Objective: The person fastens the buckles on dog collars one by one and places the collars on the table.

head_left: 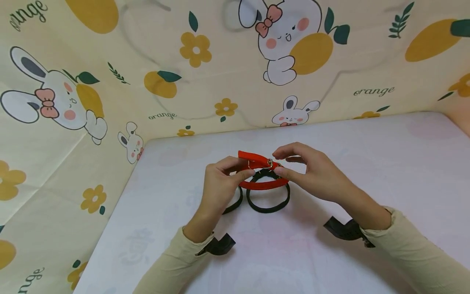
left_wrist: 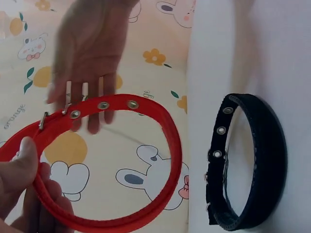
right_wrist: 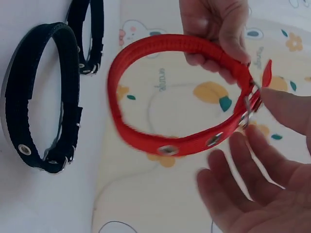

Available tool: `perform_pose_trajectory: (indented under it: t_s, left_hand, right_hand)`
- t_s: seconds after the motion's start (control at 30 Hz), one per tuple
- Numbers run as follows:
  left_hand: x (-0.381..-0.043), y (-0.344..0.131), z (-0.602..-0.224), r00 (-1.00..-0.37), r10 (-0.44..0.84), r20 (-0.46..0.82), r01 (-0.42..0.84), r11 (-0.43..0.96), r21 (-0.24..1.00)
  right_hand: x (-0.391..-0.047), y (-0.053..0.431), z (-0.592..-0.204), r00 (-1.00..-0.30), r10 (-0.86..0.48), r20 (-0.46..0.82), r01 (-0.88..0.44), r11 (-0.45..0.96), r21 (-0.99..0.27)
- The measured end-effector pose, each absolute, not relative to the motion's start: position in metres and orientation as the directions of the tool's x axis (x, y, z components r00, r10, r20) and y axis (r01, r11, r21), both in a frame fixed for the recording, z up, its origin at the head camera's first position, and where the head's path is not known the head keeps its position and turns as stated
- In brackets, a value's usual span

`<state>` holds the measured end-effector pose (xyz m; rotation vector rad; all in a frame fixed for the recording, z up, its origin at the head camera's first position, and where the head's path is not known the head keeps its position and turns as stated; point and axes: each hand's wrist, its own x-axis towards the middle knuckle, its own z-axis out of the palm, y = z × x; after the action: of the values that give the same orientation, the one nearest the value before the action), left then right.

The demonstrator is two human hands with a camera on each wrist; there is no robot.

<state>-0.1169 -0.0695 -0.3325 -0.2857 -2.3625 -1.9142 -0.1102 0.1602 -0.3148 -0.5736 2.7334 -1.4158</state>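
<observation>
A red collar, buckled into a loop, is held up above the table. My left hand pinches its strap near the buckle, thumb on one face and fingers on the other. Metal eyelets line the strap, and its free end sticks out past the buckle. On the other side, my right hand has its thumb close against the buckle end and its fingers spread apart, not curled round the strap. Below the red loop stands a black collar, also closed in a ring with eyelets.
Another black collar stands to the left of the first, partly hidden behind my left hand. The white table meets a cloth backdrop printed with rabbits and oranges at its back and left. Black straps hang at both sleeves.
</observation>
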Motion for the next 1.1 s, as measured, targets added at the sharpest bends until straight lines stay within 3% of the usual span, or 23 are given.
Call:
perform_pose_trajectory:
  t_s: [0.23,0.5,1.1]
  left_hand:
    - [-0.109,-0.062,-0.334,-0.935,0.183,0.305,0.351,0.350,0.868]
    - [-0.109,-0.060,-0.334,-0.952,0.187,0.242,0.297,0.379,0.876]
    - [-0.103,-0.055,-0.337,-0.960,0.128,0.249,0.279,0.380,0.882]
  right_hand:
    - [-0.100,0.151,-0.314,-0.897,-0.339,0.284,-0.431,0.524,-0.735]
    - [-0.098,0.149,-0.314,-0.833,-0.333,0.442,-0.552,0.441,-0.708]
    - [-0.096,0.154,-0.309,-0.886,-0.303,0.351,-0.458,0.447,-0.768]
